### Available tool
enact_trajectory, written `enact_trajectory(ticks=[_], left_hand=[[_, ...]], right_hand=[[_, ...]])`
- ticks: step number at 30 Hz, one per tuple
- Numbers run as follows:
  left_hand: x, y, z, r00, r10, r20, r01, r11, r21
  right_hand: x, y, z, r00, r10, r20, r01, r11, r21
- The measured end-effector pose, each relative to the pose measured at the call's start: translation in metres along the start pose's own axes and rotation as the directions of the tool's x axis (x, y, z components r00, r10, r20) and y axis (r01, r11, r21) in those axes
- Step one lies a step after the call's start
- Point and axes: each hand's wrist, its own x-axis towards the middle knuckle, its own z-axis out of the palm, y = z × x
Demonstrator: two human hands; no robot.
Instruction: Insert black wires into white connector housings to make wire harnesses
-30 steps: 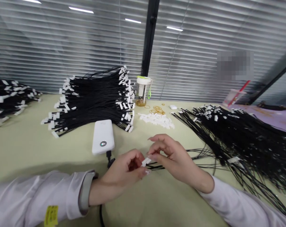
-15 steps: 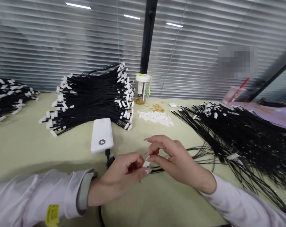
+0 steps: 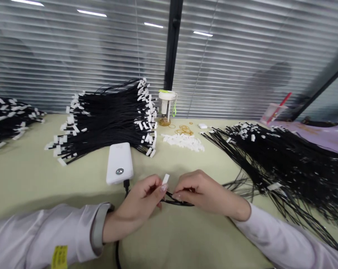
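Observation:
My left hand (image 3: 141, 205) is closed in a pinch on a small white connector (image 3: 166, 179), whose end sticks up above the thumb. Several thin black wires (image 3: 177, 203) run from the left fingers over to my right hand (image 3: 204, 192). Its thumb and forefinger are pressed together on those wires; the exact grip point is partly hidden by the fingers. A loose pile of white connectors (image 3: 182, 142) lies on the table behind both hands.
A white power bank (image 3: 119, 162) with a plugged cable lies beside my left hand. Behind it spreads a bundle of black wires with white ends (image 3: 110, 116). More black wires (image 3: 292, 164) cover the right side. A lidded cup (image 3: 165, 108) and rubber bands (image 3: 184, 130) stand farther back.
My right hand has moved off the white piece to the right and now grips the black wires. The white connector now points upward in my left hand.

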Motion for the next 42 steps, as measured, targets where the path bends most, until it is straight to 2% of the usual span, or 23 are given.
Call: enact_trajectory(ticks=[5,8,15,18,23,25,26,28,29,30,31,32,33,34,35,37,39,40,42], left_hand=[[-0.001,0.003,-0.001,1.0,0.005,0.007,-0.006,0.996,0.093],[-0.001,0.007,0.0,1.0,-0.001,-0.003,0.001,0.992,0.128],[0.001,0.004,0.001,1.0,-0.024,-0.018,0.026,0.995,0.098],[0.002,0.003,0.0,0.998,-0.063,-0.023,0.065,0.996,0.068],[0.003,0.006,-0.001,0.994,-0.097,-0.058,0.099,0.994,0.04],[0.004,0.006,0.0,0.991,-0.116,-0.061,0.117,0.993,0.007],[0.004,0.005,0.0,0.989,-0.132,-0.064,0.131,0.991,-0.016],[0.004,0.003,0.0,0.984,-0.164,-0.074,0.159,0.984,-0.074],[0.004,0.002,0.0,0.981,-0.177,-0.077,0.168,0.98,-0.105],[0.004,0.002,0.0,0.98,-0.185,-0.078,0.174,0.976,-0.133],[0.004,0.001,0.001,0.979,-0.19,-0.076,0.176,0.971,-0.16],[0.004,0.001,0.001,0.979,-0.191,-0.075,0.175,0.967,-0.184],[0.004,0.001,0.001,0.978,-0.194,-0.073,0.175,0.963,-0.205],[0.004,0.001,0.001,0.978,-0.198,-0.072,0.178,0.959,-0.22],[0.004,0.001,0.001,0.976,-0.204,-0.072,0.182,0.955,-0.234],[0.004,0.001,0.001,0.974,-0.217,-0.065,0.193,0.946,-0.259],[0.004,0.001,0.001,0.973,-0.223,-0.053,0.198,0.936,-0.29],[0.004,0.001,0.001,0.974,-0.221,-0.045,0.197,0.931,-0.309],[0.004,0.001,0.001,0.977,-0.209,-0.031,0.187,0.924,-0.333]], right_hand=[[0.0,-0.007,0.01,0.998,0.069,-0.016,-0.07,0.995,-0.071],[0.001,-0.01,0.013,0.999,0.046,-0.011,-0.047,0.989,-0.139],[-0.002,-0.008,0.018,0.997,0.047,-0.056,-0.063,0.943,-0.327],[-0.002,-0.006,0.02,0.998,0.03,-0.063,-0.055,0.899,-0.434],[-0.001,-0.002,0.021,0.994,-0.094,-0.046,0.044,0.774,-0.632],[-0.001,0.002,0.014,0.99,-0.092,-0.111,-0.006,0.743,-0.67],[-0.001,0.005,0.008,0.981,-0.074,-0.18,-0.068,0.737,-0.673],[-0.002,0.014,-0.007,0.918,-0.017,-0.396,-0.248,0.756,-0.606],[-0.003,0.019,-0.016,0.853,0.022,-0.522,-0.335,0.79,-0.514],[-0.003,0.025,-0.025,0.762,0.065,-0.644,-0.394,0.836,-0.382],[-0.004,0.03,-0.034,0.664,0.117,-0.739,-0.395,0.894,-0.213],[-0.004,0.035,-0.043,0.566,0.184,-0.803,-0.325,0.946,-0.012],[-0.004,0.039,-0.051,0.489,0.258,-0.833,-0.198,0.963,0.182],[-0.004,0.043,-0.058,0.441,0.324,-0.837,-0.049,0.94,0.338],[-0.004,0.045,-0.063,0.413,0.371,-0.832,0.084,0.894,0.44],[-0.004,0.045,-0.068,0.385,0.404,-0.83,0.239,0.825,0.512],[-0.005,0.041,-0.065,0.405,0.403,-0.821,0.252,0.813,0.524],[-0.004,0.037,-0.06,0.443,0.403,-0.801,0.222,0.816,0.534],[-0.002,0.027,-0.043,0.588,0.389,-0.709,0.071,0.848,0.525]])
